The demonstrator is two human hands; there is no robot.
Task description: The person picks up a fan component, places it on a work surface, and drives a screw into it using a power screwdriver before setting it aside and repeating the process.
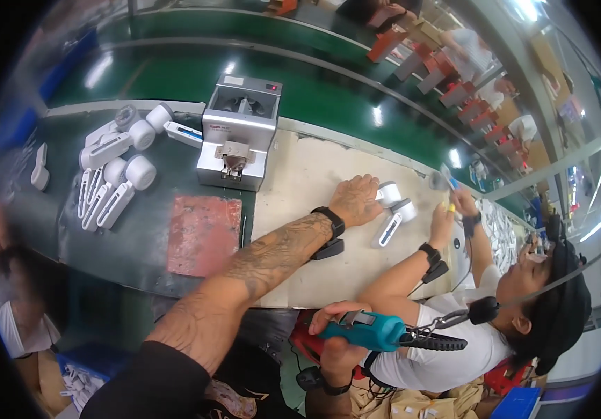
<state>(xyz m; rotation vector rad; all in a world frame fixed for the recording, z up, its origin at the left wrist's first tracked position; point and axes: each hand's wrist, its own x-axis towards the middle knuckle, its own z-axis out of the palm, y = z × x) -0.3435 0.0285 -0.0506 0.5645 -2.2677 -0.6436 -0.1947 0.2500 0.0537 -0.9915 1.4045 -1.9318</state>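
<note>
Teal tool (381, 332), beige tabletop (297, 174), perhaps green conveyor (161, 77)

1. A worn red mat (205, 235) lies flat on the dark part of the surface (143, 241).
2. A glossy green strip (161, 80) runs behind, mirroring lamps.
3. At right, a co-worker in a white shirt (437, 353) and dark cap (567, 297) leans over the surface.
4. Orange-red trays (439, 72) stand in a row at upper right.
5. A blue bin (108, 357) with white parts (80, 385) sits at lower left.
6. A blue box (517, 403) shows at lower right.
</note>
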